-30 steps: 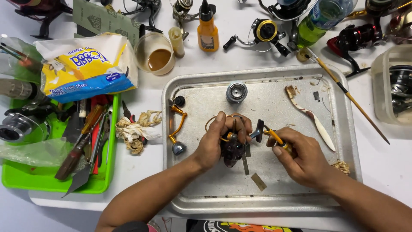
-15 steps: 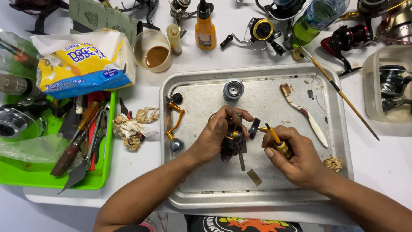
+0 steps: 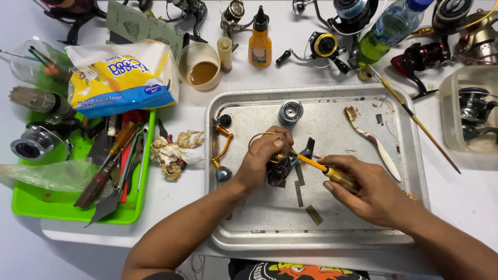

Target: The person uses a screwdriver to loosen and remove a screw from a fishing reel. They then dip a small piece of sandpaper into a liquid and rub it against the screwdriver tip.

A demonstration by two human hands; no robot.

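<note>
Over a metal tray point(image 3: 399, 228), my left hand point(image 3: 262, 161) grips a dark fishing reel body point(image 3: 280, 170) with a gold bail wire arching over it. My right hand point(image 3: 368, 189) holds a yellow-handled screwdriver point(image 3: 324, 170) whose tip meets the reel body at its right side. A gold reel handle point(image 3: 223, 150) with a dark knob lies at the tray's left edge. A silver spool point(image 3: 290, 111) stands at the tray's back. A worn brush point(image 3: 371, 140) lies at the right of the tray, and small flat strips point(image 3: 313, 214) lie in front of my hands.
A green tray point(image 3: 31, 207) of tools sits at the left beside a tissue pack point(image 3: 116, 78) and crumpled tissue point(image 3: 174, 150). A cup of brown liquid point(image 3: 199, 65), an orange bottle point(image 3: 259, 39), a green bottle point(image 3: 386, 31), several reels and a clear tub point(image 3: 469, 116) ring the back and right.
Both hands stay on the reel body and the screwdriver; the screwdriver's tip has shifted slightly against the reel. The camera view has drifted a little.
</note>
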